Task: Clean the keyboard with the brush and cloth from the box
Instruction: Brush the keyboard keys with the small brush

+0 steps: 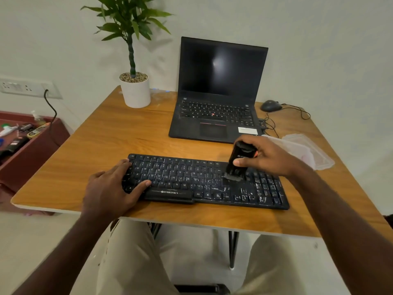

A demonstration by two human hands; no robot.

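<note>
A black keyboard (204, 182) lies across the near part of the wooden table (119, 135). My left hand (112, 188) rests flat on its left end, fingers spread over the keys and thumb near the space bar. My right hand (263, 156) grips a black brush (238, 162) upright, bristles down on the keys just right of the letter block. White dust streaks show on the keys at the right side. A clear plastic box (306, 150) lies at the right edge of the table, behind my right hand. No cloth can be made out.
An open black laptop (217, 94) stands behind the keyboard. A potted plant (135, 90) sits at the back left, a mouse (271, 105) with its cable at the back right. A red tray of small items (25, 133) lies lower left, off the table.
</note>
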